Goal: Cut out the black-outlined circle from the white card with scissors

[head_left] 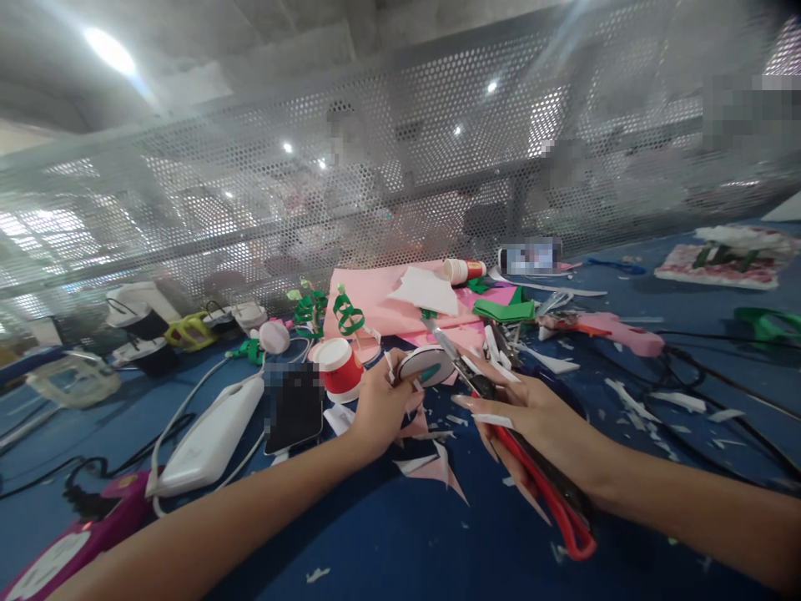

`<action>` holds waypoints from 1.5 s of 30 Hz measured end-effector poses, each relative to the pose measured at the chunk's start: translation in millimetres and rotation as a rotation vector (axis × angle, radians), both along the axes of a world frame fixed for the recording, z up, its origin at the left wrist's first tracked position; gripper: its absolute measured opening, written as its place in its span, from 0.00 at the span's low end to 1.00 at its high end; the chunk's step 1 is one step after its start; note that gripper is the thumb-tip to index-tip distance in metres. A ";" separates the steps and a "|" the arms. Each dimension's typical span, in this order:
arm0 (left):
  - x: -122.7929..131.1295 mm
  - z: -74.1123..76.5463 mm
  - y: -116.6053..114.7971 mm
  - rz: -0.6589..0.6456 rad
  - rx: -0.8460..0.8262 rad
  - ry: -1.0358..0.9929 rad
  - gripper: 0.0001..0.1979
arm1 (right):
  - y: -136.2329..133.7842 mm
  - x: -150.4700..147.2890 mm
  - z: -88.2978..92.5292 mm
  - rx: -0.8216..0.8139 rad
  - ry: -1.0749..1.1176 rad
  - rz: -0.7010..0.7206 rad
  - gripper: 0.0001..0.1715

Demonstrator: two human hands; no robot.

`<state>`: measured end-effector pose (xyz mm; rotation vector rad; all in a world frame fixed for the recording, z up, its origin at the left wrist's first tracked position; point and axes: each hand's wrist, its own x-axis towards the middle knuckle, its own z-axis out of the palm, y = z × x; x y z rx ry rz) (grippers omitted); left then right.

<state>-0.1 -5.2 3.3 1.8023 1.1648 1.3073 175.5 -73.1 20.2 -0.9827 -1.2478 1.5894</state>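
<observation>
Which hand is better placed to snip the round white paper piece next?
Probably the right. The right hand holds the red-handled metal scissors, pointed at the round white paper piece. The left hand only pinches that piece at its edge and holds no tool.

I count one pair of scissors [531,473], one oval cutout [427,366], two red paper cups [339,370], two green paper curls [348,316], one pink glue gun [617,332], one phone [293,407], one power bank [211,436].

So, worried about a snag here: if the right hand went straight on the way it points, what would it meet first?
Most likely the oval cut-out in the left hand: the right hand's scissors already point at its edge. Depth is unclear.
</observation>
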 end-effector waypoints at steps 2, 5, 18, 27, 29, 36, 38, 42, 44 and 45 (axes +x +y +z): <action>-0.1 -0.9 0.5 -0.032 -0.029 0.006 0.02 | 0.4 0.2 -1.1 -0.008 0.005 -0.004 0.45; -0.2 -2.5 0.7 -0.061 -0.043 0.009 0.02 | 0.7 0.6 -2.0 -0.010 0.011 -0.002 0.45; -0.8 -5.1 -1.9 -0.142 -0.140 -0.036 0.05 | -0.6 1.7 0.8 -0.025 -0.014 0.009 0.40; -0.3 -2.1 -2.1 -0.066 -0.084 -0.031 0.03 | -1.6 -1.0 2.1 -0.018 -0.016 0.010 0.41; -0.7 -0.7 -3.9 -0.073 -0.055 0.052 0.04 | -1.9 -0.9 1.8 -0.010 -0.016 0.008 0.40; 1.7 0.8 -4.8 -0.083 -0.105 0.008 0.06 | -0.4 -0.1 0.1 -0.002 -0.026 0.030 0.39; 3.8 2.3 -4.3 -0.050 -0.158 -0.074 0.05 | 0.2 -0.4 0.2 0.004 -0.035 0.020 0.40; 5.5 3.9 -3.7 -0.040 -0.209 -0.134 0.04 | 1.5 -1.1 -0.1 0.010 -0.044 0.001 0.43; 4.4 2.4 -2.8 -0.047 -0.221 -0.130 0.05 | 2.2 -0.9 -0.3 0.018 -0.041 0.001 0.43; 3.5 1.3 -2.1 -0.044 -0.218 -0.123 0.06 | 2.4 -0.7 -0.3 0.020 -0.041 0.003 0.43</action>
